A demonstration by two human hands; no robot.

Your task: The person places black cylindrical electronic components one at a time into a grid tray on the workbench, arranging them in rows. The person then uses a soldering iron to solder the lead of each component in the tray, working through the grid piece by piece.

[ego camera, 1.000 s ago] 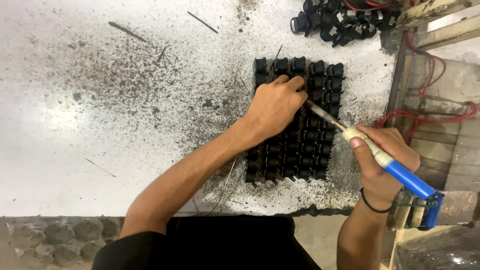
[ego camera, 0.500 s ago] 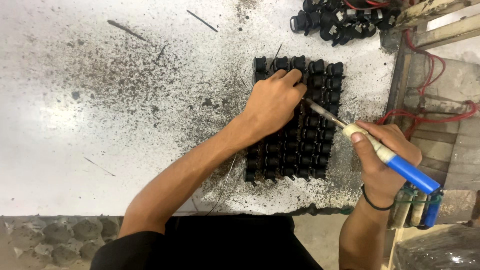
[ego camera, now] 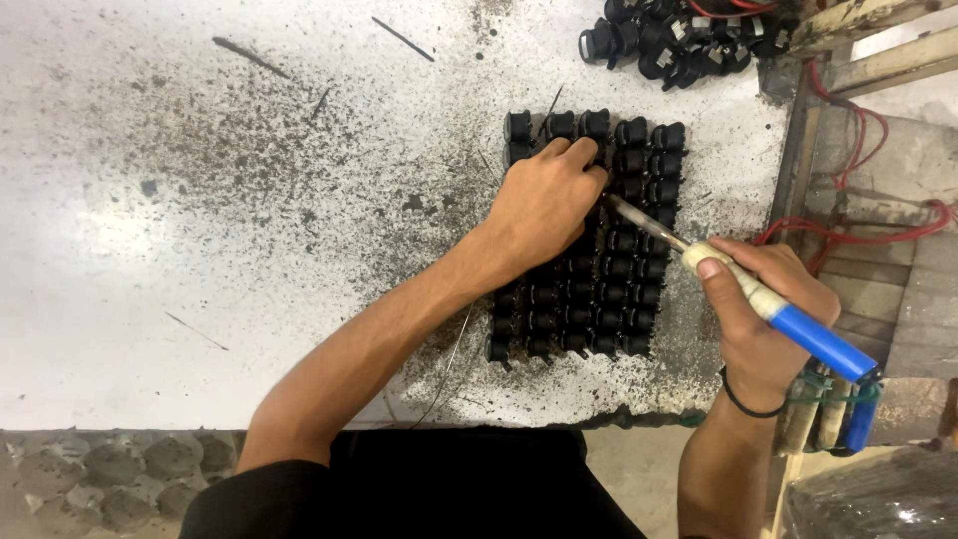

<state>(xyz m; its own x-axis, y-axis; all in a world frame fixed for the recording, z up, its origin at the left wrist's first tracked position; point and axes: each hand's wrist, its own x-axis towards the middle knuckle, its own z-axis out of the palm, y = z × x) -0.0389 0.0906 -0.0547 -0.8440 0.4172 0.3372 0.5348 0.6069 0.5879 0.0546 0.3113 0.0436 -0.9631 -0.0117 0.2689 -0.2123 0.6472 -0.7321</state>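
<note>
Little has moved since the earlier frames: both hands sit where they were, and only the blue handle has swung slightly, its tail now lower toward 4 o'clock.

Tabletop [ego camera: 200, 250]: white, stained and peppered with dark specks, thickest around the work.

Block of black parts [ego camera: 599, 260]: small round black pieces packed in tidy rows, long axis running 12 to 6 o'clock, lying right of centre on the tabletop. A loose heap of similar black parts [ego camera: 679, 35], some with red wire, lies at 12 o'clock from the block, well apart.

Left hand [ego camera: 544, 210]: comes in from 7 o'clock, palm down on the upper left of the block, fingers curled onto one piece in the upper rows. Whether it pinches that piece or only steadies it, I cannot tell.

Right hand [ego camera: 763, 309]: closed around a soldering iron [ego camera: 743, 289], held like a pen, just beside the block's right edge at 3 o'clock.

Key relation: the iron's long axis runs from 4 o'clock up to 10 o'clock, blue handle behind, metal tip meeting the block just beside the left fingertips. The left hand is the nearer to that piece; the tip closes from the right.

Spare tools with blue and green grips [ego camera: 833, 409] hang off the table edge at 5 o'clock.
</note>
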